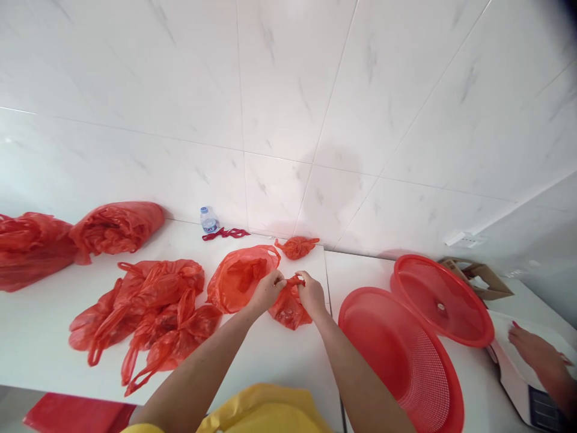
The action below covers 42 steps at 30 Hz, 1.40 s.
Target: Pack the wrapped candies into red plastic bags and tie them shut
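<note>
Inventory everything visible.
held bag: 1, red, centre
open bag: 1, red, centre
small bag: 1, red, back
bag pile: 1, red, left
bundles: 2, red, far left
bottle: 1, clear, back
strip: 1, crimson, by bottle
tubs: 2, red, right
box: 1, brown, right
scale: 1, white, right
co-worker's hand: 1, bare, over scale
flat thing: 1, red, below
tables: 2, white, centre
wall: 1, white, back
fitting: 1, white, wall
clothing: 1, yellow, bottom
left hand, right hand: 2, bare, centre
</note>
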{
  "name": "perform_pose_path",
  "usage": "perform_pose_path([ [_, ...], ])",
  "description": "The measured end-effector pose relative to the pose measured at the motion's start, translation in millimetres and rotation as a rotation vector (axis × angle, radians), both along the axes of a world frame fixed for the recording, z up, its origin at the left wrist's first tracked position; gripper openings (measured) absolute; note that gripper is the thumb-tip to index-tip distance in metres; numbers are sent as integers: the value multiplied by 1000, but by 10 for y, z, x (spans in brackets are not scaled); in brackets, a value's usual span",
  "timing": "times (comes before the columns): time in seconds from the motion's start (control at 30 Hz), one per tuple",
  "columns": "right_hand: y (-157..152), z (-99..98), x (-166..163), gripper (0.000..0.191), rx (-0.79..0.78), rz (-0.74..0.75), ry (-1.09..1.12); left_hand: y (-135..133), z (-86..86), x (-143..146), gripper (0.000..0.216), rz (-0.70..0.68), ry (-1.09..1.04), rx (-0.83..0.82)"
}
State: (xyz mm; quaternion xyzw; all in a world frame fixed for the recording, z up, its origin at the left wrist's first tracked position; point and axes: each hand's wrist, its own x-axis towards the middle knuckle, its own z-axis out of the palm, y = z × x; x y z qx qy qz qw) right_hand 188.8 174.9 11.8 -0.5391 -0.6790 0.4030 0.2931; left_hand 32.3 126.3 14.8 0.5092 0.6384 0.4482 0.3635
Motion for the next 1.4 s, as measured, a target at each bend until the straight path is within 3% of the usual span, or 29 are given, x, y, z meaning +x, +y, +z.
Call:
perform_pose_path([
  [0.2,23,9,-46,39,-248,116,335,-7,-100,-11,12,-19,100,-16],
  [0.33,165,-86,69,29,-158,-90,197,-27,-174,-159,9,0,241,-24],
  [0.5,270,-371,349,29,-113,-303,21,-166,-344,-532,16,77,402,-145],
  [0.63,172,-579,423,34,-119,-325,-73,-281,-472,-608,18,90,477,-206],
  [0.83,106,-659,538,42,-119,-278,-142,-262,-457,-350,12,74,568,-136],
  [0.97,29,-776,551,60,-122,-209,-157,-245,-462,-18,57,-23,639,-57],
  [1.07,-123,-966,498,71,-101,-105,-124,-263,-549,202,92,-286,728,-56],
  [1.13,-247,-1086,475,62,-145,40,-106,-308,-616,276,104,-412,698,-162],
  [1.2,-358,-1161,486,50,-230,201,-92,-395,-651,277,87,-491,646,-265],
  [1.27,-432,-1178,537,46,-289,262,-62,-529,-631,211,55,-517,613,-313],
  [1.33,-465,-1156,617,54,-320,198,-38,-710,-551,88,39,-492,597,-323],
  [1.4,-472,-1126,707,64,-359,113,-50,-935,-422,-79,37,-436,585,-331],
])
